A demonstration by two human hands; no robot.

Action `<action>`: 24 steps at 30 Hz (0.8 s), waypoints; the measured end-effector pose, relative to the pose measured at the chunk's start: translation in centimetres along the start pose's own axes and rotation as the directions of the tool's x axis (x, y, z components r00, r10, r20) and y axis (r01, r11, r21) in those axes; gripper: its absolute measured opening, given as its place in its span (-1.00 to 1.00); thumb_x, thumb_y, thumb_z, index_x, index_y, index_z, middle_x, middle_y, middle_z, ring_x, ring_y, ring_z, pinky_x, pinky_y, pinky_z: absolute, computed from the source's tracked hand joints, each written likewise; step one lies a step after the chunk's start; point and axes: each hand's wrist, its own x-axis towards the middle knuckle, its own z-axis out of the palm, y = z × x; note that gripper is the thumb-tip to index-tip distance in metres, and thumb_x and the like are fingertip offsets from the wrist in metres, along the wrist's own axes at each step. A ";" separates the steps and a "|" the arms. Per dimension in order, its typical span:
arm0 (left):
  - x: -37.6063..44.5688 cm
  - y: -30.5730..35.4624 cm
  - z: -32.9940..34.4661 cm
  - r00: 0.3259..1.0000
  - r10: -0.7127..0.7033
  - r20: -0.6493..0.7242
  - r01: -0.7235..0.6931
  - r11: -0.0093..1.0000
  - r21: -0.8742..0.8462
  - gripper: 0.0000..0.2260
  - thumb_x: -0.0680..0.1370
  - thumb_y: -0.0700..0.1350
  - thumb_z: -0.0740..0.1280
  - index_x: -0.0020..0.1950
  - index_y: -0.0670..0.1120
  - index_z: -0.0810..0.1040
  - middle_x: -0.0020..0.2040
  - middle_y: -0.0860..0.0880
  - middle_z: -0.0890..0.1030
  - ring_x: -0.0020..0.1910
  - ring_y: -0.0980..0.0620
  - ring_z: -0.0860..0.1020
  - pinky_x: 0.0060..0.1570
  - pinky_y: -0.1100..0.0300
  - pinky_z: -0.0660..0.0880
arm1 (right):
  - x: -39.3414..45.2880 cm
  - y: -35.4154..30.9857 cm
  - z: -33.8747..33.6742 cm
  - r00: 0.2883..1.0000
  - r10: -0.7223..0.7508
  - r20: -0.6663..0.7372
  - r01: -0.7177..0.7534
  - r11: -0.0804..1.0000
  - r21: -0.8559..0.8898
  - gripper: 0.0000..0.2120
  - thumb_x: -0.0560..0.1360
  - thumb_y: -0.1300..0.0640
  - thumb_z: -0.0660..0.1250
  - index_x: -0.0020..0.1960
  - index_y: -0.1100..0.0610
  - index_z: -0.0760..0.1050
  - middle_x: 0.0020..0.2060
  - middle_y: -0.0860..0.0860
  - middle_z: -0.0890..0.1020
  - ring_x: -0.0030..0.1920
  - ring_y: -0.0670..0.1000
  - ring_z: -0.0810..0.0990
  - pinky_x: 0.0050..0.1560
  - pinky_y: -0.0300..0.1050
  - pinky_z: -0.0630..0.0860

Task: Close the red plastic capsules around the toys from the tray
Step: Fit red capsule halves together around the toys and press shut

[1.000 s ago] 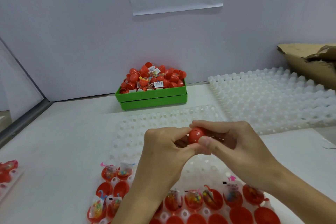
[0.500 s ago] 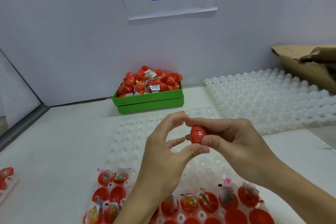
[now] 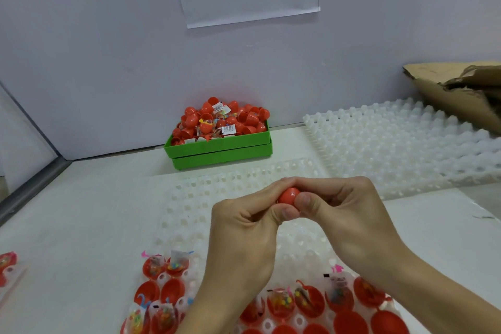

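Note:
A red plastic capsule is held above the white dimpled tray, pinched from both sides. My left hand grips its left end with thumb and fingers curled over it. My right hand grips its right end, thumb on the near side. Only a small round part of the capsule shows between the fingers. In the tray's near rows sit open red capsule halves, several with small bagged toys in them.
A green bin heaped with closed red capsules stands against the back wall. A stack of white dimpled trays lies at the right, with torn cardboard behind. More red capsule pieces lie at the left edge.
My left hand's fingers, spread open half a second ago, have closed back over the capsule. Both hands now press it from either side.

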 end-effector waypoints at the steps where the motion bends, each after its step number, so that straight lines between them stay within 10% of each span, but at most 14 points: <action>1: 0.0 -0.1 0.0 1.000 -0.003 -0.006 0.003 1.000 -0.003 -0.77 0.40 -0.13 0.41 0.02 0.09 0.68 -0.04 0.21 0.70 0.03 0.24 0.65 0.00 0.41 0.55 | 0.0 0.0 0.0 1.000 -0.001 -0.002 0.001 1.000 0.001 -0.79 0.36 0.16 0.39 -0.08 -0.03 0.72 -0.17 -0.03 0.75 -0.09 -0.05 0.73 -0.08 -0.31 0.61; 12: 0.6 -0.9 -1.0 0.975 -0.213 0.070 0.224 0.934 -0.277 -0.72 0.49 -0.10 0.30 0.14 0.02 0.68 0.12 -0.04 0.68 0.16 -0.04 0.63 0.02 0.08 0.62 | 0.3 -0.2 -0.5 0.994 0.112 -0.020 -0.112 0.993 -0.022 -0.75 0.39 0.33 0.46 -0.01 0.05 0.70 -0.13 -0.04 0.75 -0.07 -0.09 0.72 -0.09 -0.40 0.56; 24: 0.4 -0.4 -1.2 0.995 -0.074 -0.074 0.081 0.991 0.107 -0.68 0.38 -0.27 0.51 -0.02 0.14 0.69 -0.11 0.19 0.72 -0.06 0.21 0.68 -0.08 0.41 0.55 | 0.5 0.2 -0.9 0.968 0.191 -0.161 -0.207 0.974 -0.093 -0.80 0.23 0.11 0.56 -0.17 0.13 0.68 -0.27 -0.01 0.73 -0.23 -0.09 0.71 -0.21 -0.42 0.52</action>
